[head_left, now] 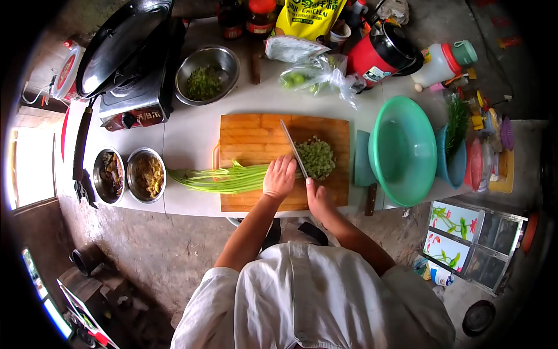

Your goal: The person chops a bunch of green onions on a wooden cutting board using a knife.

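Observation:
My left hand (280, 175) presses down on a bunch of long green stalks (235, 179), its fingers curled over their cut end. The stalks look like celery and reach left past the edge of the wooden cutting board (250, 134). My right hand (318, 200) grips a kitchen knife (293, 146), whose blade stands on edge close to my left fingertips and points away from me. Right of the blade lies a heap of finely chopped green pieces (317, 158). The knife's handle is mostly hidden in my right hand.
Two steel bowls of food (145, 198) stand left; a larger steel bowl (187, 96) holds chopped greens. A wok (125, 43) rests above a portable stove (136, 113). Right of the board are a wooden-handled cleaver (370, 200) and a green basin (401, 151). A red kettle (367, 61) stands behind.

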Available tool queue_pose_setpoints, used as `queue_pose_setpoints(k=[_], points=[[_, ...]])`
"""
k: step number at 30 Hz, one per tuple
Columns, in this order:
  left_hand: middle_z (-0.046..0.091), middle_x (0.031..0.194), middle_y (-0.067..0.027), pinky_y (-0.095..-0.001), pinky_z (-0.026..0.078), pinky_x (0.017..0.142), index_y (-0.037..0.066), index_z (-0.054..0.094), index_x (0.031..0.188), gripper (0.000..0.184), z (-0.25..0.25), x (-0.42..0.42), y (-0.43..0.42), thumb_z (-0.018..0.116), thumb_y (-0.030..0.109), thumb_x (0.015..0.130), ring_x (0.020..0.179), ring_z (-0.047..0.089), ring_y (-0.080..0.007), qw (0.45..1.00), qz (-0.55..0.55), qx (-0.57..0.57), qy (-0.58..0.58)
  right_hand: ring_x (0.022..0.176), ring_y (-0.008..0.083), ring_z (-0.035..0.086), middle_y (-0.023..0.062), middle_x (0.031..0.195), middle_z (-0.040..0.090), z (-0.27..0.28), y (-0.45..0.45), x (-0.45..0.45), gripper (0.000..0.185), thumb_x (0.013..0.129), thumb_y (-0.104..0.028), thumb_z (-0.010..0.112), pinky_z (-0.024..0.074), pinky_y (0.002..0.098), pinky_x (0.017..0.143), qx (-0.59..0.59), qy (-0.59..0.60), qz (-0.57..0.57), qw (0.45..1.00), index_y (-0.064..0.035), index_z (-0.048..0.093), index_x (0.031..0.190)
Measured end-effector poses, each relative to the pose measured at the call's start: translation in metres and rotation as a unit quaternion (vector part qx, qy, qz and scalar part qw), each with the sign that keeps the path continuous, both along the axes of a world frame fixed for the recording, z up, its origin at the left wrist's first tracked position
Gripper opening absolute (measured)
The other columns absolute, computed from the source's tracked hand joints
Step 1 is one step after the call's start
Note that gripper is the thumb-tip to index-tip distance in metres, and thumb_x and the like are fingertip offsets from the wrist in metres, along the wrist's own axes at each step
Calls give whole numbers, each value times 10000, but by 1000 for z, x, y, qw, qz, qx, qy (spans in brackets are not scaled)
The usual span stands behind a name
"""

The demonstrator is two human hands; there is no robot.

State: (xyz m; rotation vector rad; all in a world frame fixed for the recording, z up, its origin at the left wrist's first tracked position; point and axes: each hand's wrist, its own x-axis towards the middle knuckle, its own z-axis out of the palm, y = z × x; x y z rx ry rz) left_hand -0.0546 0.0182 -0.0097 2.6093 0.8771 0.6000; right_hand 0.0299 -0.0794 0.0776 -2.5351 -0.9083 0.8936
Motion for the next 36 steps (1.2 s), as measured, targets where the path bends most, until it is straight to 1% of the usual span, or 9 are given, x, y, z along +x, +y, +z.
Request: queue_pose_setpoints(k=[5, 9, 11, 15, 17, 23, 26, 32, 36], points=[[535, 1094, -104, -363, 403, 883, 40, 521, 992, 241, 2, -2, 1, 510, 116, 763, 1008, 511, -274, 999, -6, -31, -28, 672, 487, 531, 313, 648, 537, 13, -18, 7, 645, 931, -461, 310, 423, 514, 615, 98, -14, 55, 994, 68, 560, 661], [539, 1088, -102, -360, 404, 885, 42, 524, 969, 220, -3, -2, 0, 509, 109, 760, 1010, 513, -269, 999, -7, -30, -16, 678, 485, 534, 318, 654, 536, 10, -29, 7, 644, 934, -452, 306, 424, 514, 619, 65, -28, 73, 995, 71, 554, 654], [542, 1089, -96, -358, 405, 884, 47, 527, 948, 201, -1, -3, 2, 508, 103, 756, 1016, 515, -263, 999, -13, -40, -9, 680, 484, 539, 320, 657, 537, 29, -20, 0, 650, 934, -450, 305, 425, 520, 618, 103, 37, 38, 993, 72, 552, 637], [544, 1099, -94, -355, 406, 889, 51, 532, 956, 214, -2, -3, 2, 508, 103, 750, 1028, 516, -261, 999, -8, -34, -27, 683, 481, 545, 321, 662, 539, 10, -16, -1, 661, 930, -461, 299, 429, 520, 619, 54, -2, 43, 998, 70, 560, 634], [545, 1096, -93, -355, 406, 890, 51, 531, 963, 222, -3, -3, 2, 509, 104, 748, 1026, 516, -262, 999, -9, -36, -27, 689, 488, 544, 321, 661, 542, 10, 0, -2, 684, 925, -480, 291, 432, 522, 632, -64, 17, 3, 998, 76, 563, 633], [546, 1074, -92, -355, 410, 882, 48, 526, 978, 240, -6, -2, 2, 511, 103, 745, 998, 521, -263, 999, -8, -29, -42, 696, 492, 543, 327, 700, 549, -15, -12, 8, 691, 918, -504, 291, 427, 531, 637, -2, -5, -3, 1000, 82, 571, 684], [546, 1061, -94, -355, 413, 875, 45, 524, 976, 239, -2, -3, 1, 513, 98, 743, 987, 523, -261, 999, -2, -27, -46, 706, 490, 545, 331, 715, 550, 3, -14, 5, 683, 917, -505, 299, 430, 525, 635, 29, -8, 18, 999, 81, 570, 691], [543, 1062, -99, -355, 412, 876, 45, 524, 951, 214, -6, -2, 0, 515, 94, 743, 993, 520, -259, 999, -1, -32, -40, 700, 488, 549, 327, 691, 551, 44, -12, -5, 677, 926, -484, 292, 436, 523, 634, -5, -9, 48, 999, 67, 571, 648], [540, 1066, -101, -352, 408, 889, 44, 525, 944, 207, -4, -3, 1, 512, 99, 745, 1016, 514, -262, 998, -3, -42, -38, 675, 487, 550, 320, 660, 548, 12, -7, -9, 682, 928, -479, 287, 439, 520, 622, -6, -9, 18, 1000, 59, 573, 623]])
